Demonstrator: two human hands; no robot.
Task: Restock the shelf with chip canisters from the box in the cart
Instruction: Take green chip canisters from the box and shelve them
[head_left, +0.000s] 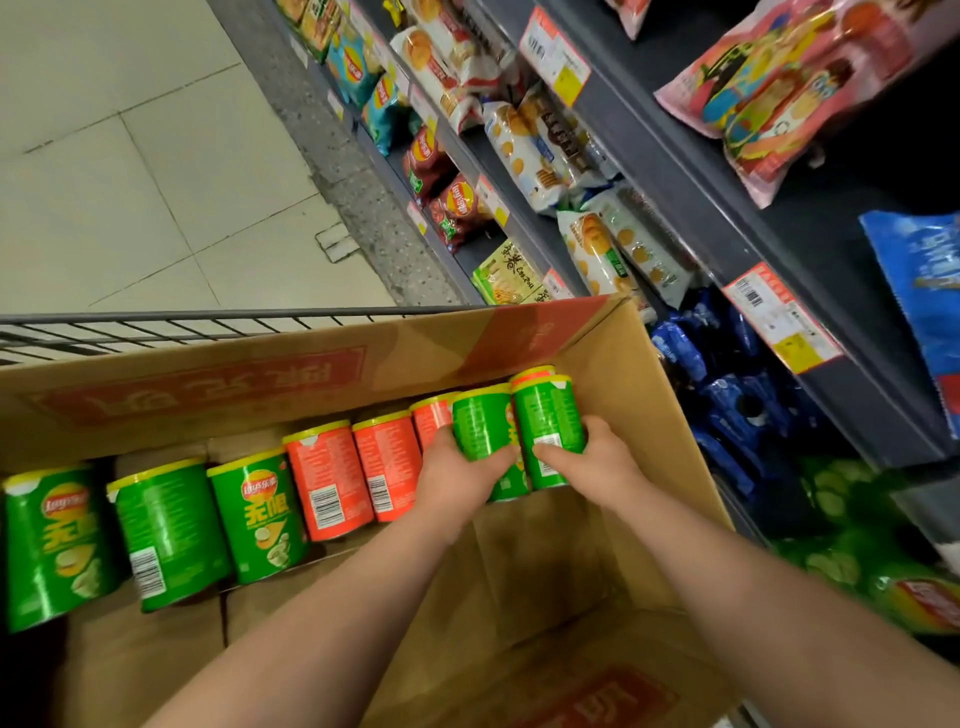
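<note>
Grey metal shelf (649, 130) tiers run along the person's right, packed with snack bags. Low down beside the box, blurred green packs (841, 525) show, possibly more of the same chips. The wire cart (156, 325) carries the open cardboard box (654, 415), whose right wall stands just beside the shelf. Inside, a row of chip canisters (327, 478), green and red, lines the far wall, yellow lids pointing away from the person; whether they lie flat or lean I cannot tell. At the row's right end, nearest the shelf, the left hand (457, 480) wraps the first green canister (480, 423) and the right hand (592, 462) wraps the second green canister (550, 421), the two tubes touching side by side. Both are grasped across the long axis, so the coming move looks like a lift up and out, then a swing rightward, right hand leading.
</note>
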